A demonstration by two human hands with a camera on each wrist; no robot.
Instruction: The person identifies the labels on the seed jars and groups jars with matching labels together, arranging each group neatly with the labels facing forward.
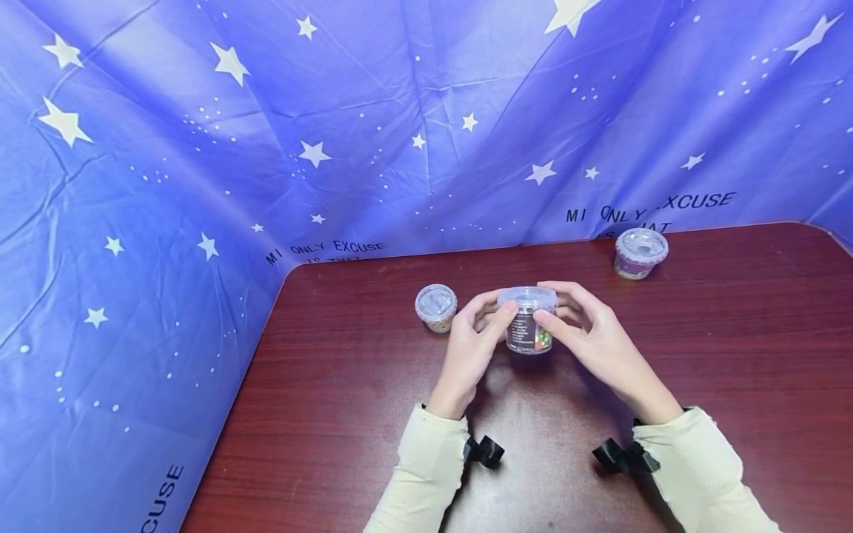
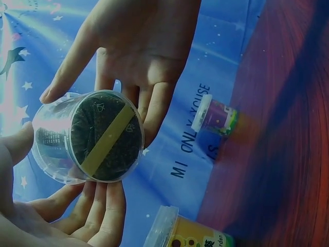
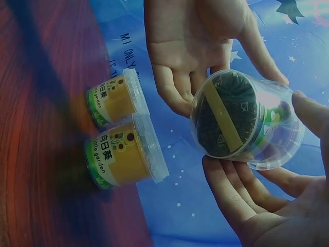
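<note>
Both hands hold a clear plastic tub [image 1: 530,323] between them, raised over the table. Its label has a dark panel with small print and a patch of green and red. My left hand [image 1: 472,354] grips its left side and my right hand [image 1: 603,344] its right side, thumbs on the near face. The tub's base [image 2: 105,139] in the left wrist view shows dark contents behind a yellow strip [image 3: 223,117], seen in the right wrist view too. A translucent lid [image 1: 526,297] covers the top.
A small lidded tub [image 1: 436,307] stands left of the hands; a purple lidded tub [image 1: 637,255] stands at the back right. In the right wrist view two yellow tubs [image 3: 123,157] stand side by side. Behind the red-brown table [image 1: 320,414] hangs a blue starry cloth [image 1: 373,148].
</note>
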